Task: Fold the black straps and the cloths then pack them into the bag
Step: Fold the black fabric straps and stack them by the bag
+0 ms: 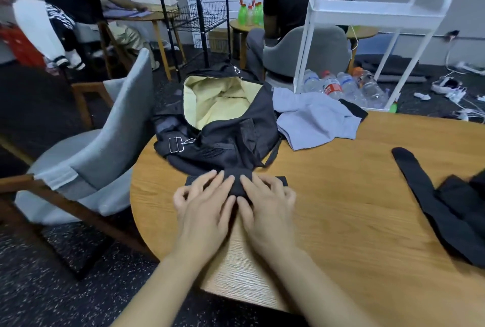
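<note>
A folded black strap (237,182) lies on the wooden table (341,208) just in front of the bag. My left hand (204,203) and my right hand (267,203) lie side by side on it, fingers spread and pressing it flat. The black bag (225,137) stands open behind the strap, its pale yellow lining showing. A crumpled light blue cloth (315,119) rests to the right of the bag. More black straps (441,200) sprawl unfolded at the table's right edge.
A grey upholstered chair (99,143) stands close to the table's left side. Beyond the table are a white trolley (375,14) with water bottles (338,88) at its foot, a black wire rack (194,19), and two people at other tables.
</note>
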Demonstrator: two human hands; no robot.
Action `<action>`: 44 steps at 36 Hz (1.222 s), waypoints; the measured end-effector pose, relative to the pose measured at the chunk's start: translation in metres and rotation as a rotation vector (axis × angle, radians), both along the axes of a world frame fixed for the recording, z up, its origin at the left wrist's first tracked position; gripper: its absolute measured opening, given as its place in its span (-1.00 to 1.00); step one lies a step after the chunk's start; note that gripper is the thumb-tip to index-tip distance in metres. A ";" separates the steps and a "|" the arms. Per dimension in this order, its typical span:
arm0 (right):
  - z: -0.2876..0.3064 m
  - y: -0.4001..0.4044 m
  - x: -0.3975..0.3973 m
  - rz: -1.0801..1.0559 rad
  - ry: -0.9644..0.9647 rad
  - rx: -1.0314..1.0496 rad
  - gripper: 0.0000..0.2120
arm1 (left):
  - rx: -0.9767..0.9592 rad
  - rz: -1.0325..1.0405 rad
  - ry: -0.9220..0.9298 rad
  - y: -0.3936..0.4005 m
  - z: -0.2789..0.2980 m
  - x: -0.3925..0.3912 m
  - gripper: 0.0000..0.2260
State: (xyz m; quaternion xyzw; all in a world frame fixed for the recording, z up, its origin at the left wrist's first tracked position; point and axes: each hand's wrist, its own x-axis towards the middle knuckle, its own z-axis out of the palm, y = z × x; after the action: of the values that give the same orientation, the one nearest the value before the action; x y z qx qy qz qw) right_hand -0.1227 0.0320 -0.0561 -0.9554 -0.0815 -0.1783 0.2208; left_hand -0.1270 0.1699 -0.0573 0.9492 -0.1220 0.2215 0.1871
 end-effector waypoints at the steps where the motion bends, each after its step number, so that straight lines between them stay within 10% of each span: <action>1: -0.001 0.005 0.004 -0.001 0.014 -0.006 -0.57 | 0.012 0.006 0.008 0.005 -0.001 0.004 -0.62; 28: -0.018 0.007 0.012 0.030 0.025 -0.303 -0.56 | -0.033 -0.084 0.077 0.030 -0.025 0.011 -0.58; 44: -0.008 -0.194 -0.056 -0.392 -0.149 -0.271 -0.62 | 0.060 -0.470 0.195 -0.152 -0.020 -0.004 -0.56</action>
State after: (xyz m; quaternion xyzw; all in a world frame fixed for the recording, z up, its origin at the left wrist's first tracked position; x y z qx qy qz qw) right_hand -0.1783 -0.1623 -0.0644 -0.9580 0.0663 -0.2753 0.0453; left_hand -0.1310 0.0182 -0.0771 0.9169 -0.3270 0.0755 0.2159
